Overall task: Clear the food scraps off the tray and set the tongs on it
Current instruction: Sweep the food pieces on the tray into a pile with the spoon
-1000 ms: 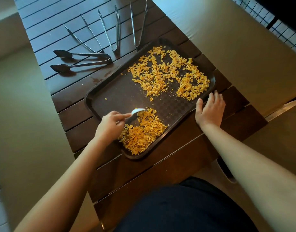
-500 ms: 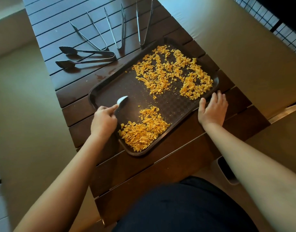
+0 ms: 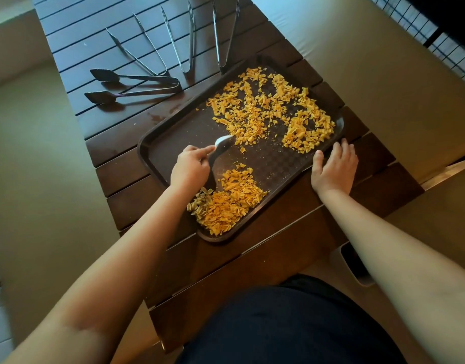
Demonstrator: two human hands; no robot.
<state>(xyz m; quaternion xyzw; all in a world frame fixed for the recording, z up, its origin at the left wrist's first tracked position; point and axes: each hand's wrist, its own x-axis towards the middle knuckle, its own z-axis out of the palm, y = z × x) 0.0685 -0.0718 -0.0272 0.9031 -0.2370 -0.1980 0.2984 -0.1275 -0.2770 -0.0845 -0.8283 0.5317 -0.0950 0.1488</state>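
Note:
A dark brown tray (image 3: 158, 143) lies slantwise on the slatted wooden table (image 3: 126, 179). Orange food scraps (image 3: 268, 111) are spread over its far half, and a heaped pile of scraps (image 3: 226, 203) sits at its near corner. My left hand (image 3: 189, 166) grips a white scraper (image 3: 222, 144), whose tip touches the near edge of the far spread. My right hand (image 3: 333, 169) rests with straight fingers on the tray's right rim. Several metal tongs (image 3: 184, 43) lie on the table beyond the tray, one pair with leaf-shaped ends (image 3: 131, 85) at the left.
A white bin (image 3: 354, 266) stands on the floor under the table's right side, partly hidden by my right forearm. A beige cushioned surface (image 3: 370, 74) runs along the right. The table's left edge drops to a beige floor.
My left hand has carried the scraper from the near pile, out to the tray's left side, then forward to the edge of the far scraps. My right hand has stayed on the rim.

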